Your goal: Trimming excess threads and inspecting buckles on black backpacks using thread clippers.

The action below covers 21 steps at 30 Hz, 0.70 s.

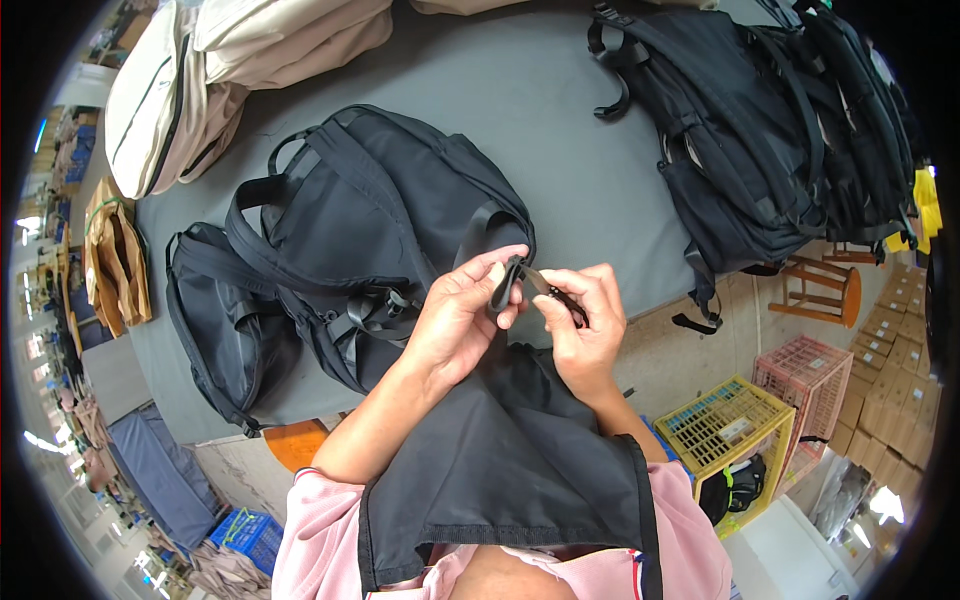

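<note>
My left hand [455, 310] is closed on the folded end of a black strap [506, 284], pinched between thumb and fingers. In my right hand [588, 325] is a small black-handled cutting tool [572, 304] with a short metal blade. The blade meets the strap end; whether it is snips or a knife I cannot make out. Just beyond my hands lies a large black backpack [370, 200], straps and buckles facing up. The strap in my left hand appears to come from this backpack. Another black bag [230, 320] rests against its left side.
Several black backpacks [730, 130] lie at the right of the grey table [560, 150]. Beige bags [290, 45] are heaped at the far left. Off the right edge are a wooden stool [830, 290], a yellow crate [735, 410], a pink crate [805, 375] and cardboard boxes [900, 350].
</note>
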Available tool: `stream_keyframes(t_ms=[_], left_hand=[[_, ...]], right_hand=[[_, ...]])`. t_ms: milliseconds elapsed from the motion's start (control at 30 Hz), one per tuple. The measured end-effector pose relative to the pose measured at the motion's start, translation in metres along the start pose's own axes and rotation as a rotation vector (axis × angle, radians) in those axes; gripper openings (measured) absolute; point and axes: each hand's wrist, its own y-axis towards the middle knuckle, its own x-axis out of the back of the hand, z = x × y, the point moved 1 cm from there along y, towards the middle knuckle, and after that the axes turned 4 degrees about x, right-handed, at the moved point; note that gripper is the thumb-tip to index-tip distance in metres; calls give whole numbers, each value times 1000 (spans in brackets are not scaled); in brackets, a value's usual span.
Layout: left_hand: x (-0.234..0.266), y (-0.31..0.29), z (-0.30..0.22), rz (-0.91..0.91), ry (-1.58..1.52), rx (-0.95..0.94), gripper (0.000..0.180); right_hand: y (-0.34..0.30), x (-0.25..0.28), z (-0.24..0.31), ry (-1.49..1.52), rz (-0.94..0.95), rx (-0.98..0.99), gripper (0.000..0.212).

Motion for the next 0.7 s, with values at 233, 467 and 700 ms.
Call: stream_keyframes(t_ms=[233,467,700], left_hand=[[-9,-3,-2,-160,429,-189,24],[-13,-6,-5,-56,334,-39,25],[-6,6,-5,-69,522,-105,19]], right_hand=[[22,10,12,168,240,-96,38],[22,5,-2,445,69,-403,7],[21,3,-5,675,10,-580,15]])
